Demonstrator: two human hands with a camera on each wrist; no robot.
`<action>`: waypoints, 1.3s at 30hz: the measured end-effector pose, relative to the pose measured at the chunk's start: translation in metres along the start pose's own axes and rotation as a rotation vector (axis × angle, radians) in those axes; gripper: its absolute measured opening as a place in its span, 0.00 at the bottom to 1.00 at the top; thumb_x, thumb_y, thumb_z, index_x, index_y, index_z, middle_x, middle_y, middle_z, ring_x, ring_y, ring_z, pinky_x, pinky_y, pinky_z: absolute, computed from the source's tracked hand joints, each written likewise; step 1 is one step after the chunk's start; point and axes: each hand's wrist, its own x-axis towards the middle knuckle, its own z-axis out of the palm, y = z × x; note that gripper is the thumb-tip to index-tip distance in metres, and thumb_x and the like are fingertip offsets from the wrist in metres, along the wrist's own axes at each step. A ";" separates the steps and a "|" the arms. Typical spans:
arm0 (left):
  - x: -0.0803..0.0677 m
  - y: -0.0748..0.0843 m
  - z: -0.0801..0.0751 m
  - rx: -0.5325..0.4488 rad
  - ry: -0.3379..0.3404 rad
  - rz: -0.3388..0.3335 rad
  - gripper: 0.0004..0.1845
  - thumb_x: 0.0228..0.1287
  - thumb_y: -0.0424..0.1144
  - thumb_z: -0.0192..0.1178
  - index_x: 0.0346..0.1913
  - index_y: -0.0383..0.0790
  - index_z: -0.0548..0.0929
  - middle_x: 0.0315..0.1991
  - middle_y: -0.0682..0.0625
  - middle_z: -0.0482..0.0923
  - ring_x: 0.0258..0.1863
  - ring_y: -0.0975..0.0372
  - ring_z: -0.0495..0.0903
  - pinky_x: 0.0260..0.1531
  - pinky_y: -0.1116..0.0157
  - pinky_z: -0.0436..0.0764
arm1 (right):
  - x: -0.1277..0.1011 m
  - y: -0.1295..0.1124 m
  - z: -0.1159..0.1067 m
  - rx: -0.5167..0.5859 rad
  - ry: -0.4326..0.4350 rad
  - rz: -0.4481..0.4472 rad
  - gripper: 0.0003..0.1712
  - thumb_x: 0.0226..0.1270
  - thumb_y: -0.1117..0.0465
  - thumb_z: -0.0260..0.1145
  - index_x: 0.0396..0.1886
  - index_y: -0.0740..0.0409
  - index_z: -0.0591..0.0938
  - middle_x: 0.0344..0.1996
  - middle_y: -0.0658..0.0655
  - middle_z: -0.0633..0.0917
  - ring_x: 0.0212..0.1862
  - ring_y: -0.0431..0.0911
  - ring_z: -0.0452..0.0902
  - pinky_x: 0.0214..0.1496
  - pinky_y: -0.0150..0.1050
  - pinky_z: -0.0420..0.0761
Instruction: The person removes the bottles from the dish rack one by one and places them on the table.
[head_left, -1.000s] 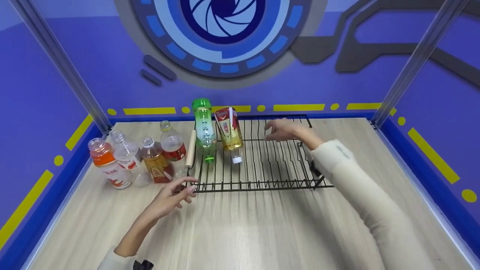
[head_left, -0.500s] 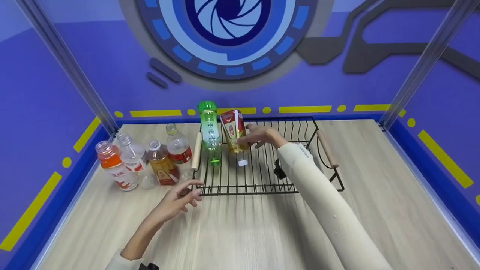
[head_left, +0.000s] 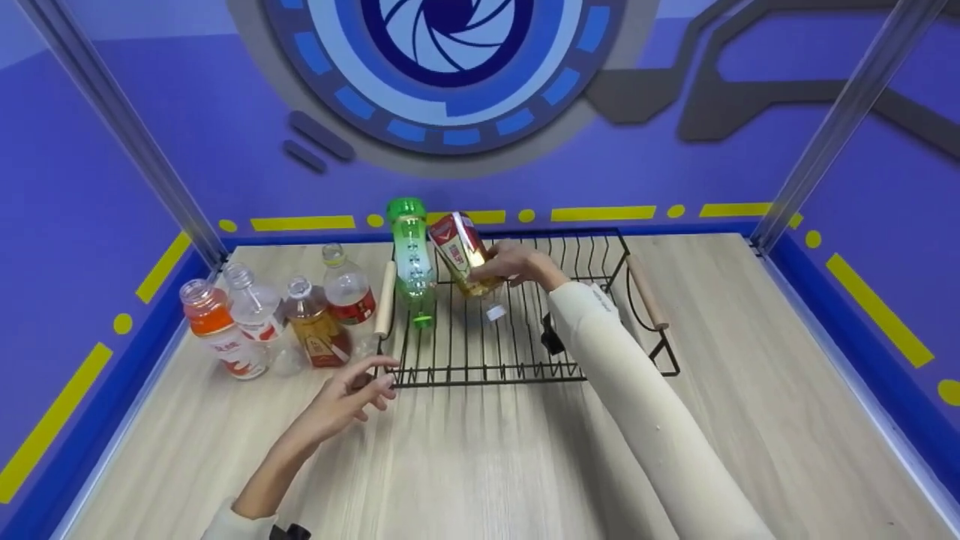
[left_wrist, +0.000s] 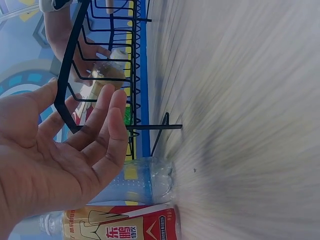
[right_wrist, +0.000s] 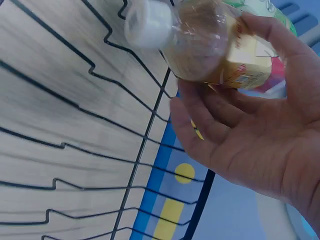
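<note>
While my right hand (head_left: 514, 264) clamps the tea bottle (head_left: 465, 253), green bottle (head_left: 410, 255) just beside, rack (head_left: 525, 367) wires below, my left hand (head_left: 349, 394) relaxed.

You have bright, even overhead light in the head view, with soft shadows under both arms on the table (head_left: 480, 465). Edges bow slightly. Your left wrist view smears the tabletop with motion blur. Your right wrist view is sharp near the bottle (right_wrist: 210, 55), cooler and dimmer.
</note>
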 end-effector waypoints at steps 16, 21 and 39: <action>0.000 0.001 0.001 0.001 0.008 -0.005 0.22 0.80 0.45 0.52 0.69 0.40 0.73 0.46 0.35 0.85 0.41 0.55 0.84 0.40 0.56 0.82 | -0.065 0.023 -0.051 -0.111 0.053 -0.090 0.42 0.62 0.48 0.74 0.74 0.56 0.72 0.63 0.62 0.80 0.54 0.50 0.79 0.52 0.39 0.81; -0.001 0.000 0.002 -0.012 0.008 -0.015 0.22 0.80 0.45 0.52 0.69 0.39 0.72 0.46 0.35 0.85 0.41 0.55 0.84 0.40 0.56 0.83 | -0.082 0.035 -0.050 -0.091 -0.016 -0.157 0.38 0.60 0.51 0.77 0.69 0.53 0.77 0.60 0.60 0.82 0.55 0.50 0.79 0.58 0.44 0.80; -0.003 0.005 0.002 -0.026 0.011 -0.006 0.21 0.81 0.42 0.52 0.69 0.37 0.72 0.46 0.34 0.86 0.39 0.57 0.85 0.37 0.61 0.82 | -0.156 0.047 0.010 -0.131 -0.031 -0.402 0.41 0.49 0.55 0.82 0.66 0.53 0.79 0.56 0.58 0.83 0.50 0.52 0.81 0.48 0.41 0.85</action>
